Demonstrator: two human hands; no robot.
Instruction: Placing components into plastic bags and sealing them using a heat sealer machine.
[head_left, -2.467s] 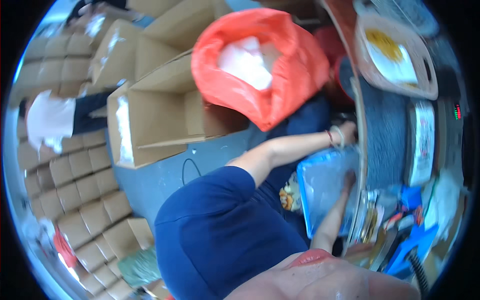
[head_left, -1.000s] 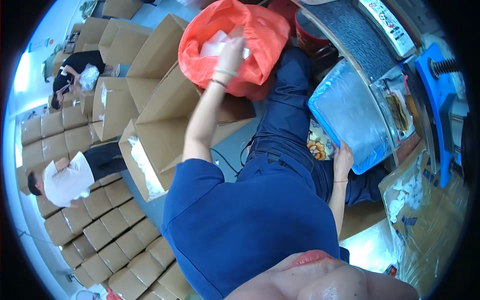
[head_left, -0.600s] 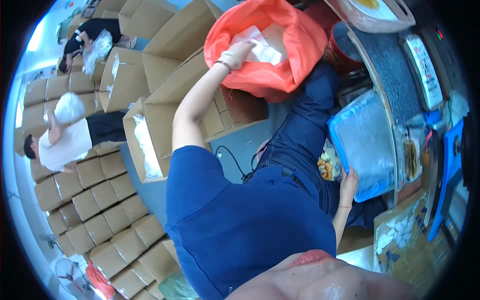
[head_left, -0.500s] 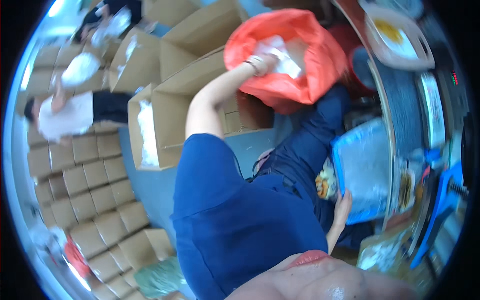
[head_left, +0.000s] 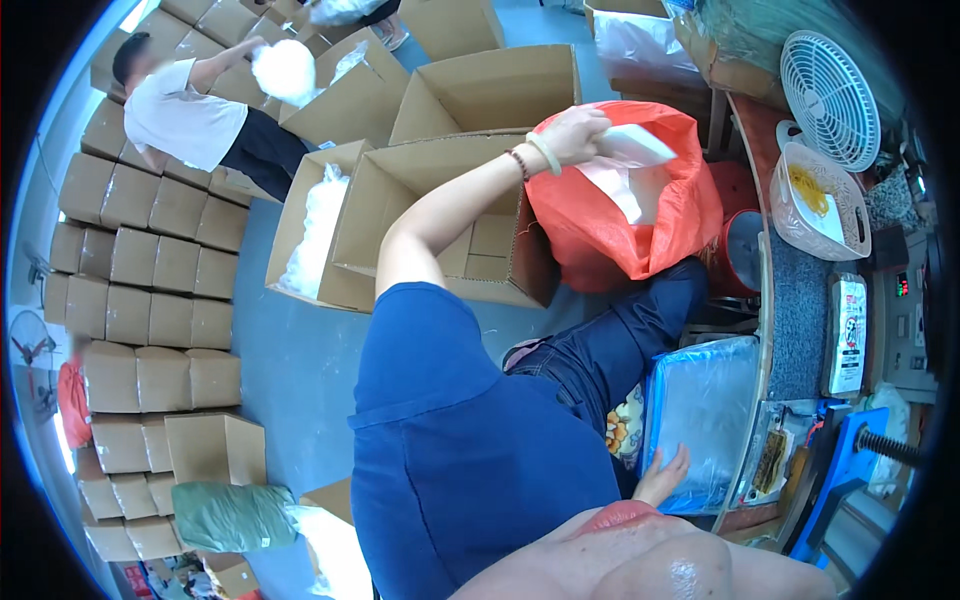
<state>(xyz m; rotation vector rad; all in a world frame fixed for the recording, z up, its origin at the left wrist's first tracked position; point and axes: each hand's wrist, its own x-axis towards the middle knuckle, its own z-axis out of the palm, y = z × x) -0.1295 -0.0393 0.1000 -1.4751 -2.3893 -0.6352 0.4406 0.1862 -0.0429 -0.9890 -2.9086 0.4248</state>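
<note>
My left hand (head_left: pixel 577 135), with a bracelet and a bangle at the wrist, is stretched far forward over a wide-mouthed red sack (head_left: pixel 625 240). Its fingers are closed on a flat white packet (head_left: pixel 640 146) at the sack's mouth. More white pieces (head_left: pixel 648 192) lie inside the sack. On the right, close to my body, my right hand (head_left: pixel 665 475) has its fingers apart and holds nothing. It is at the near edge of a stack of clear plastic bags (head_left: pixel 710 420) with blue edges; whether it touches them I cannot tell.
Open cardboard boxes (head_left: pixel 440 220) stand left of the sack, one with white contents (head_left: pixel 318 235). Stacked cartons (head_left: pixel 175 290) fill the left side. A person (head_left: pixel 190 115) there holds a white bundle (head_left: pixel 283 72). On the right bench are a perforated basket (head_left: pixel 820 200) and a blue clamp-like frame (head_left: pixel 840 480).
My left hand has come up from inside the sack, and the white packet now shows in its fingers. My right hand's fingers have spread. The whole view has shifted.
</note>
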